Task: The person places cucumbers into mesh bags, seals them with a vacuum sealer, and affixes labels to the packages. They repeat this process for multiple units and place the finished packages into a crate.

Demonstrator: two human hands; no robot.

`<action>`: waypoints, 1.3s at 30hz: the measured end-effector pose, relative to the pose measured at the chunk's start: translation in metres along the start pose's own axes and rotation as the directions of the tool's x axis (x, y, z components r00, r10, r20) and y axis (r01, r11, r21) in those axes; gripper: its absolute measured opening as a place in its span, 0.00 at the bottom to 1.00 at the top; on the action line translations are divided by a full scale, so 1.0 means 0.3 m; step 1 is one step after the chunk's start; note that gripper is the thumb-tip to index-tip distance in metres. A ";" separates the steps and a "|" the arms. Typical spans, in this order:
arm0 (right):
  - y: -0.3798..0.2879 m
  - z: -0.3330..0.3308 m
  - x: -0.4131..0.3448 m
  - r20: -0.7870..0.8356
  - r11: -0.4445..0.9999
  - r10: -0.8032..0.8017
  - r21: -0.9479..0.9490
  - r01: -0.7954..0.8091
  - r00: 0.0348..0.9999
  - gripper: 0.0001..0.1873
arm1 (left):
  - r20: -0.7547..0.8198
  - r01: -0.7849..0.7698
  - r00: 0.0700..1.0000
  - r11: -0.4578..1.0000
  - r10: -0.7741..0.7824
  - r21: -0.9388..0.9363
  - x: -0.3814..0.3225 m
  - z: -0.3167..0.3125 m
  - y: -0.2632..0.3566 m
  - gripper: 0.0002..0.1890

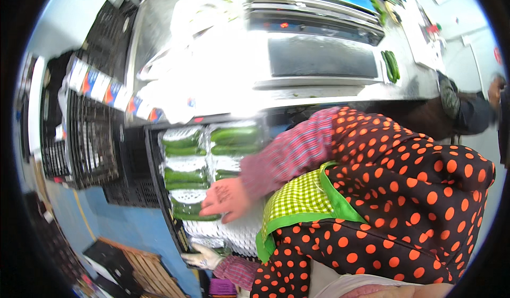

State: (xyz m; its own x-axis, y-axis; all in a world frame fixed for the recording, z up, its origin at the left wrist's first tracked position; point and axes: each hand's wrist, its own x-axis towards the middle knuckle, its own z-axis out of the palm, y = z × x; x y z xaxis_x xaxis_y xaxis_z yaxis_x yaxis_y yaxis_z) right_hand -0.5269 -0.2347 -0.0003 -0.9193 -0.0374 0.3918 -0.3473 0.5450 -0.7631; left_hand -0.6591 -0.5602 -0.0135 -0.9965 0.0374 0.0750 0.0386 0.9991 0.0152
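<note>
Film-wrapped packs of green cucumbers [185, 178] lie in two columns in a black plastic crate [153, 158]. White dimpled liner [223, 230] shows at the crate's near part. My bare right hand [227, 200], with dark markings on its back, reaches over the packs, fingers extended and apart. Its fingertips overlap the end of one pack. My left hand [203, 257], in a pale glove, is at the crate's lower edge beside another clear wrapped pack [207, 241]. Whether it grips that pack cannot be made out.
A film-wrapping machine with a dark plate [322, 59] stands on the worktop, with loose cucumbers [390, 67] beside it. Black crates [89, 138] stand at left, a printed plastic strip [107, 91] hanging over them. A wooden pallet [147, 268] lies on the blue floor. Another person [466, 110] stands at right.
</note>
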 end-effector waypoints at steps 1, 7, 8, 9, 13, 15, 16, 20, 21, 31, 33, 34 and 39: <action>-0.003 -0.101 -0.082 -0.215 0.999 -0.035 0.008 0.038 0.976 0.33 | -0.032 0.017 0.999 0.997 -0.015 0.072 0.014 -0.025 0.029 0.45; -0.110 -0.745 -0.685 -0.375 0.803 0.590 0.177 -0.569 0.715 0.28 | -0.242 -0.199 0.957 0.971 0.163 -0.134 0.002 -0.126 0.493 0.43; -0.113 -0.829 -0.781 -0.555 0.715 0.593 0.029 -0.699 0.583 0.28 | -0.258 -0.242 0.946 0.957 0.195 -0.163 -0.034 -0.160 0.599 0.42; -0.158 -0.902 -0.924 -0.668 0.660 0.600 0.105 -0.743 0.439 0.26 | -0.297 -0.304 0.926 0.924 0.231 -0.230 -0.065 -0.160 0.724 0.40; -0.257 -1.061 -1.452 -0.722 0.516 0.532 0.690 -0.508 -0.441 0.27 | -0.284 -0.457 0.889 0.723 0.358 -0.519 -0.294 -0.263 1.209 0.35; -0.270 -1.093 -1.696 -0.474 0.567 0.458 0.807 -0.164 -0.752 0.31 | -0.262 -0.530 0.821 0.504 0.508 -0.682 -0.440 -0.318 1.437 0.32; -0.259 -1.109 -1.810 -0.304 0.564 0.425 0.826 -0.013 -0.853 0.34 | -0.251 -0.520 0.793 0.400 0.555 -0.755 -0.520 -0.341 1.561 0.30; -0.196 -1.142 -2.085 -0.158 0.410 0.478 0.910 0.061 -0.864 0.20 | -0.506 -0.706 0.387 -0.106 0.771 -0.701 -0.900 -0.421 1.986 0.28; -0.189 -1.164 -2.123 -0.176 0.358 0.497 0.934 0.016 -0.850 0.19 | -0.427 -0.580 0.352 -0.164 0.833 -0.798 -1.002 -0.446 2.079 0.28; -0.208 -1.352 -2.290 -0.393 -0.289 0.432 0.792 -0.537 -0.812 0.24 | 0.103 -0.190 -0.455 0.017 0.885 -0.982 -1.972 -0.428 2.705 0.32; -0.214 -1.383 -2.346 -0.383 -0.261 0.465 0.802 -0.537 -0.798 0.28 | 0.222 -0.327 -0.434 0.077 0.873 -0.942 -2.104 -0.344 2.797 0.35; -0.212 -1.390 -2.366 -0.399 -0.258 0.452 0.797 -0.546 -0.797 0.30 | 0.321 -0.435 -0.410 0.126 0.854 -0.892 -2.147 -0.307 2.825 0.36; -0.183 -1.396 -2.425 -0.442 -0.192 0.456 0.799 -0.570 -0.772 0.35 | 0.379 -0.646 -0.398 0.038 0.836 -0.762 -2.255 -0.164 2.826 0.35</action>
State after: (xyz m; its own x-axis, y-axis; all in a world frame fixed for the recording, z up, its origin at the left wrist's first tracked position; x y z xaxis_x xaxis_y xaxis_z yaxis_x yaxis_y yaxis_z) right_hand 0.2384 0.1131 -0.0281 0.6337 0.6477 -0.4229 0.4433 -0.7521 -0.4877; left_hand 0.0515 0.2606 -0.0024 0.4006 0.8269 -0.3947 0.7019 -0.0001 0.7123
